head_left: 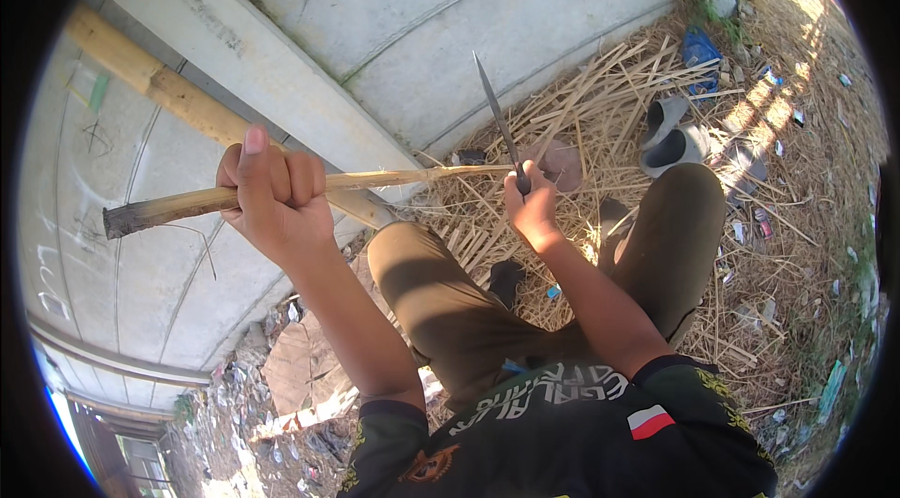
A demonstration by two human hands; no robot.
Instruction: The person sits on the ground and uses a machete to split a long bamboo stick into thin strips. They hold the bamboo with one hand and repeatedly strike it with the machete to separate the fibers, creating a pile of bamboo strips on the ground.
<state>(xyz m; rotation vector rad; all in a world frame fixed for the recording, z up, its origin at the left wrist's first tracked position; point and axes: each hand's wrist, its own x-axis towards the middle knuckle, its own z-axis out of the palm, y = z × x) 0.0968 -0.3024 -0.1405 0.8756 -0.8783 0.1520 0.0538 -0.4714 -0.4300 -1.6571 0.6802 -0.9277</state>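
My left hand (277,190) is closed around a long split bamboo strip (178,207), thumb pointing up. The strip's dark, blunt end sticks out to the left, and its thin end runs right as far as my right hand (532,209). That hand is wrapped round the handle of a knife (495,109), whose narrow dark blade points up and away. The strip's thin end meets the knife near the handle; whether the edge is in the bamboo is too small to tell. A thin fibre hangs below the strip beside my left hand.
A pale concrete wall (450,20) rises ahead, with a thick bamboo pole (187,102) leaning along it. Many cut bamboo strips (600,85) and shavings cover the ground. Grey clogs (670,146) and a blue plastic bag (698,55) lie at right. Brown cardboard (298,369) lies at left.
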